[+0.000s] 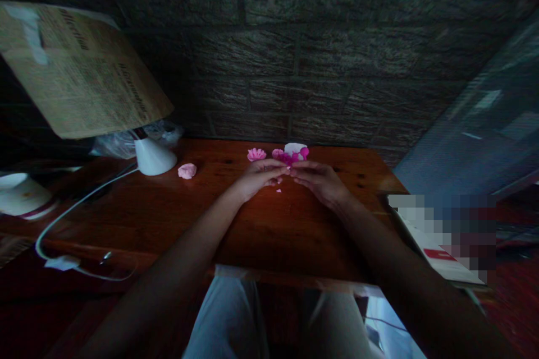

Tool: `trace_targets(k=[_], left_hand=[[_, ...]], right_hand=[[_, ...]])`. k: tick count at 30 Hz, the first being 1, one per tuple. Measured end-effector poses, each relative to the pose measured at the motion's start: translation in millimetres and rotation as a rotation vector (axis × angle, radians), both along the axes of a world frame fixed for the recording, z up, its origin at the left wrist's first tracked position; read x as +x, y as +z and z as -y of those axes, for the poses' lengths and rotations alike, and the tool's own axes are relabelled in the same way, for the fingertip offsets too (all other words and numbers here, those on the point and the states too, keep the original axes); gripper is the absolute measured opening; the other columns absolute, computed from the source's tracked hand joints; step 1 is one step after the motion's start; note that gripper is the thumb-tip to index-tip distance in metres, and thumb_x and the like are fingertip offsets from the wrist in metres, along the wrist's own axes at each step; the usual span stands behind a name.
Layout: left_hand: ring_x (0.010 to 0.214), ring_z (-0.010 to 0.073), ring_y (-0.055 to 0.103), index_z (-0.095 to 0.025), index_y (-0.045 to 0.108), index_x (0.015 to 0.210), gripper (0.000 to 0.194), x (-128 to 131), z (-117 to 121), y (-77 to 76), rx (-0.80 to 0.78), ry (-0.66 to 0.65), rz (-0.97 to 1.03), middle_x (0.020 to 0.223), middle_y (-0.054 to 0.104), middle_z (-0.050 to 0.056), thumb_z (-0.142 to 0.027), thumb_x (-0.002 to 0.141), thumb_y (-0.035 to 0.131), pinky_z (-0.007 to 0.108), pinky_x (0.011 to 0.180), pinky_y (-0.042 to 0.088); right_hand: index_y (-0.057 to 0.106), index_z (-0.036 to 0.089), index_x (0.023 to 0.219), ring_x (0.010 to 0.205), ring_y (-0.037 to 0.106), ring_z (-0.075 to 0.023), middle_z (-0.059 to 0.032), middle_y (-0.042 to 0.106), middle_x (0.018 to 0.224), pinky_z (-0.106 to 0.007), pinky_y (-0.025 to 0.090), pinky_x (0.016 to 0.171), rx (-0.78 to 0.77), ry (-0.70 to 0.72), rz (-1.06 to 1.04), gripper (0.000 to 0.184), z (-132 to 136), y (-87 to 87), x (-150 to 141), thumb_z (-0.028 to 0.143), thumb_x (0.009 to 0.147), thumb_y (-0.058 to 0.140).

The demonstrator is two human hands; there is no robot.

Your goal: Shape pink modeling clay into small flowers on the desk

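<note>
My left hand and my right hand meet at the middle of a reddish wooden table, fingertips pinched together on a small magenta flower-shaped piece. Behind the fingers lie a light pink flower piece and a small white object with more magenta bits beside it. A pale pink lump rests farther left. A tiny pink scrap lies on the wood below my hands.
A white lamp base with a cord stands at the back left under a printed lampshade. A dark stone-pattern wall backs the table. Papers lie at the right edge. A white bowl-like object sits far left.
</note>
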State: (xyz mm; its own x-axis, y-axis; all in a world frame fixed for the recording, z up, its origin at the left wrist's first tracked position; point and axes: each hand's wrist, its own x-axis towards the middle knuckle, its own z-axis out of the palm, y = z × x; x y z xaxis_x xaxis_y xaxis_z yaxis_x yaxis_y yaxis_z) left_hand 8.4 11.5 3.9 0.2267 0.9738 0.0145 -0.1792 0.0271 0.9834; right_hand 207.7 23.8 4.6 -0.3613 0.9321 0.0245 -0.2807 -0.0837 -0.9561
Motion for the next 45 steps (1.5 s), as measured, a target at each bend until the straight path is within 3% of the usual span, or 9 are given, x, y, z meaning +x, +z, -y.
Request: trace_targets(k=[5,11,20,24,33,38,41,45], left_hand=[[0.068,0.0083,0.065,-0.015,0.079,0.089,0.027,-0.2,0.4,0.5,-0.011,0.019,0.029,0.083,0.076,0.003,-0.027,0.070,0.092,0.020,0.063,0.049],[0.069,0.0091,0.066,-0.014,0.079,0.091,0.031,-0.4,1.0,0.6,-0.038,-0.001,0.058,0.091,0.080,0.007,-0.027,0.067,0.094,0.022,0.067,0.052],[0.071,0.0100,0.068,-0.014,0.079,0.096,0.028,-3.8,0.2,-1.4,-0.030,0.010,0.042,0.096,0.081,0.009,-0.026,0.074,0.091,0.025,0.073,0.055],[0.071,0.0102,0.069,-0.014,0.079,0.095,0.027,-3.5,-0.5,-1.5,-0.017,0.007,0.054,0.094,0.081,0.008,-0.025,0.074,0.090,0.024,0.071,0.056],[0.070,0.0094,0.069,-0.015,0.079,0.093,0.024,-6.4,-0.2,-3.7,0.041,-0.009,0.008,0.089,0.080,0.006,-0.025,0.074,0.090,0.020,0.064,0.051],[0.071,0.0104,0.068,-0.015,0.079,0.096,0.024,-5.5,-2.1,-4.3,0.015,0.001,0.017,0.096,0.080,0.008,-0.026,0.076,0.088,0.023,0.067,0.052],[0.071,0.0101,0.067,-0.015,0.079,0.095,0.025,-2.2,-1.4,-2.7,0.006,0.034,0.018,0.094,0.079,0.007,-0.026,0.074,0.089,0.024,0.068,0.052],[0.069,0.0095,0.065,-0.015,0.080,0.090,0.027,1.7,1.8,-0.4,0.017,0.065,0.004,0.080,0.074,0.003,-0.027,0.070,0.092,0.022,0.065,0.049]], right_hand=[[0.082,0.023,0.080,0.083,0.071,-0.0156,-0.0017,0.080,0.086,-0.031,0.054,0.081,0.056,-0.017,-0.014,0.034,-0.8,-0.3,-0.7,0.034,0.052,0.099],[0.083,0.023,0.083,0.083,0.070,-0.0169,-0.0035,0.080,0.089,-0.033,0.051,0.081,0.080,-0.031,0.040,0.033,-0.8,-1.6,-0.7,0.036,0.055,0.096],[0.084,0.022,0.090,0.078,0.066,-0.0163,-0.0031,0.078,0.085,-0.032,0.052,0.074,0.229,-0.020,0.251,0.032,-2.9,-4.0,0.4,0.045,0.068,0.087],[0.084,0.023,0.089,0.079,0.067,-0.0159,-0.0040,0.080,0.091,-0.031,0.054,0.075,0.251,-0.017,0.242,0.032,-4.0,-4.4,1.0,0.046,0.068,0.088],[0.084,0.022,0.087,0.075,0.067,-0.0164,-0.0040,0.079,0.085,-0.032,0.055,0.072,0.279,0.027,0.285,0.040,-2.8,-4.6,-0.3,0.055,0.065,0.089],[0.083,0.021,0.084,0.069,0.064,-0.0158,-0.0031,0.076,0.078,-0.032,0.053,0.068,0.303,-0.077,0.292,0.040,-6.0,-7.4,-1.0,0.055,0.064,0.090],[0.082,0.020,0.080,0.065,0.060,-0.0140,-0.0017,0.072,0.071,-0.031,0.052,0.067,0.275,-0.132,0.287,0.041,-6.1,-5.9,-1.1,0.055,0.062,0.091],[0.081,0.019,0.076,0.067,0.061,-0.0132,-0.0026,0.073,0.073,-0.029,0.053,0.068,0.123,-0.121,0.174,0.044,-2.8,-2.9,-3.4,0.053,0.052,0.096]])
